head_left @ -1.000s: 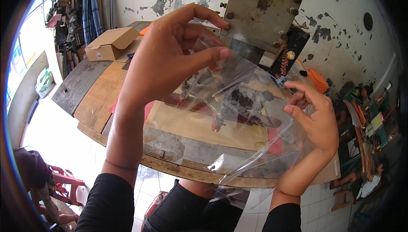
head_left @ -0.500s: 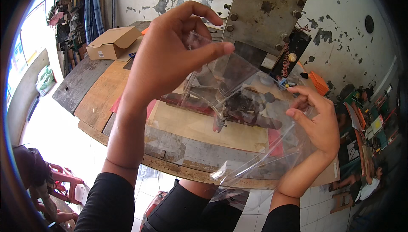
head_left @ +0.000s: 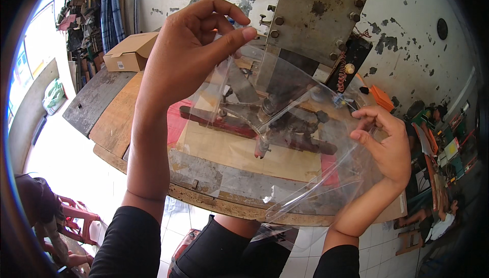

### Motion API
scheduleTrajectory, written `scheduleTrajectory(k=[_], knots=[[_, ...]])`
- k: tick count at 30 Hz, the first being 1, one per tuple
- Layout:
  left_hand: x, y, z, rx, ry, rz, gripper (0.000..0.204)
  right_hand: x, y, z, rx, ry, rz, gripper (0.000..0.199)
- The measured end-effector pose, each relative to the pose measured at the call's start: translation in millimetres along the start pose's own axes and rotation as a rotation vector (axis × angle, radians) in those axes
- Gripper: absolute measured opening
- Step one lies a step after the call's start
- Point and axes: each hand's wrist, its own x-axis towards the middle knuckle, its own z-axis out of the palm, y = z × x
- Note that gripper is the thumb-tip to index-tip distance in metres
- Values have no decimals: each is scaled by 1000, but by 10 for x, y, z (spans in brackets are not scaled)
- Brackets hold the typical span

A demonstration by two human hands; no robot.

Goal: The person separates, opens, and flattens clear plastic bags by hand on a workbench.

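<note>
Below everything, a worn wooden table [head_left: 109,125] with a metal machine [head_left: 305,28] standing on it and a cardboard box [head_left: 130,53] at the far left corner. Held up above the table, between both hands, a clear plastic bag [head_left: 285,140]. Left hand [head_left: 191,49] pinching the top edge with thumb and fingers closed on it; right hand [head_left: 384,143] gripping the right edge, fingers bent on the plastic.
</note>
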Motion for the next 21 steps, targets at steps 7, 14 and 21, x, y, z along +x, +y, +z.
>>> scheduleTrajectory(k=[7, 14, 21], knots=[[19, -57, -11, 24, 4, 19, 23, 12, -6, -9, -23, -8, -5, 32], [37, -51, -42, 79, 9, -42, 22, 10, 16, -28, 13, -17, -17, 27], [65, -91, -97, 93, 14, -68, 27, -20, 31, -79, 137, -31, 36, 15]])
